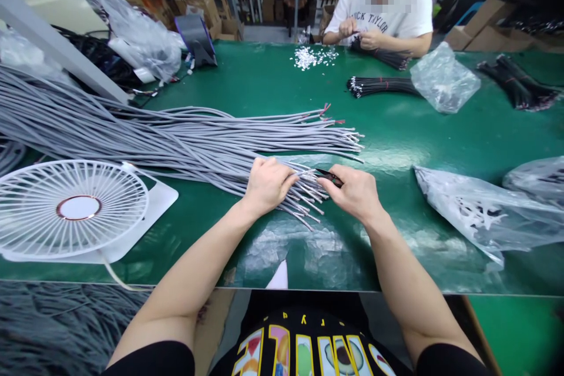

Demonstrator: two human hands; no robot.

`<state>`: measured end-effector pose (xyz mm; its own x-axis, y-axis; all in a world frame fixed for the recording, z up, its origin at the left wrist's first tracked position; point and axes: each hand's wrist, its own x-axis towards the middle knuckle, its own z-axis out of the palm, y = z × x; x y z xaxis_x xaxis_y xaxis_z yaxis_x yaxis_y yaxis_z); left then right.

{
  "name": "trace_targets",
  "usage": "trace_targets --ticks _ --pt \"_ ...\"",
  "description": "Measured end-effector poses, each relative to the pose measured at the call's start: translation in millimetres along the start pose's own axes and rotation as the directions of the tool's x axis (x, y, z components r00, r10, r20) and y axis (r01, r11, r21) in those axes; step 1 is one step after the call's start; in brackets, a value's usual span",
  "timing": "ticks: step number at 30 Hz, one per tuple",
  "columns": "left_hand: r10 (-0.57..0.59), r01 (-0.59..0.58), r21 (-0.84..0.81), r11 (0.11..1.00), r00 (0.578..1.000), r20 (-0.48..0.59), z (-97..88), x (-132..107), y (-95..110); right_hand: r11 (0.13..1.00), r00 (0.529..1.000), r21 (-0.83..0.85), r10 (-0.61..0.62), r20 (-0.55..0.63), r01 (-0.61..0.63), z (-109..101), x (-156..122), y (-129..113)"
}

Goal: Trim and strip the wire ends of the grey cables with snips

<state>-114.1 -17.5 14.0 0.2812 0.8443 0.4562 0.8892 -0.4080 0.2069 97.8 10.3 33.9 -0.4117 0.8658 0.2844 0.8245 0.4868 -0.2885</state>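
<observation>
A thick bundle of grey cables (pixel 176 138) lies across the green table (pixel 273 79) from the left, its stripped ends fanned out near the middle. My left hand (pixel 267 183) is closed over the nearest cable ends, pinching them together. My right hand (pixel 355 190) grips a small dark cutting tool (pixel 329 175) whose tip points left at those same cable ends.
A white desk fan (pixel 73 208) stands at the near left. Clear plastic bags (pixel 484 214) lie at the right. Across the table a person in a white shirt (pixel 388 9) handles black cables (pixel 381 86), beside small white parts (pixel 314 57) and another bag (pixel 443 79).
</observation>
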Motion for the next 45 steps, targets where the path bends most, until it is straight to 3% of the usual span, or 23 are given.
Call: trace_targets --ticks 11,16,23,29,32,36,40,43,45 --pt "0.068 -0.068 0.026 0.997 0.998 0.0 1.5 -0.9 3.5 1.0 0.999 -0.001 0.006 0.049 -0.006 6.7 -0.1 -3.6" --pt "0.078 -0.079 0.033 0.996 0.997 0.02 3.8 -0.6 2.0 0.996 0.995 0.056 0.07 0.071 -0.074 11.6 0.6 -9.9" --pt "0.0 0.001 -0.053 0.999 1.0 0.026 -0.6 0.2 2.2 0.966 0.993 0.234 0.105 0.048 -0.114 14.8 0.8 -14.4" --pt "-0.056 0.061 -0.098 0.993 0.997 0.058 -2.6 0.8 3.3 0.949 0.996 0.304 0.068 0.051 -0.08 10.2 0.0 -15.0" --pt "-0.074 0.083 -0.109 0.99 0.994 0.084 -2.5 1.8 3.5 0.943 0.992 0.31 0.123 0.021 -0.123 8.5 0.5 -13.7" --pt "-0.097 0.108 -0.126 0.986 0.991 0.089 -3.7 2.8 4.1 0.932 0.998 0.359 0.046 0.044 -0.059 9.2 0.7 -12.3" --pt "-0.089 0.101 -0.109 0.989 0.989 0.115 -1.2 2.4 4.7 0.923 0.994 0.369 0.106 0.026 -0.108 8.8 -1.0 -15.6" --pt "-0.09 0.104 -0.082 0.991 0.982 0.166 4.9 2.3 3.5 0.876 0.999 0.482 -0.008 0.038 -0.012 3.8 -3.6 -18.9" --pt "-0.111 0.131 -0.092 0.987 0.974 0.196 8.2 2.7 2.2 0.85 1.0 0.527 -0.002 -0.011 0.007 -0.8 -3.7 -16.8"
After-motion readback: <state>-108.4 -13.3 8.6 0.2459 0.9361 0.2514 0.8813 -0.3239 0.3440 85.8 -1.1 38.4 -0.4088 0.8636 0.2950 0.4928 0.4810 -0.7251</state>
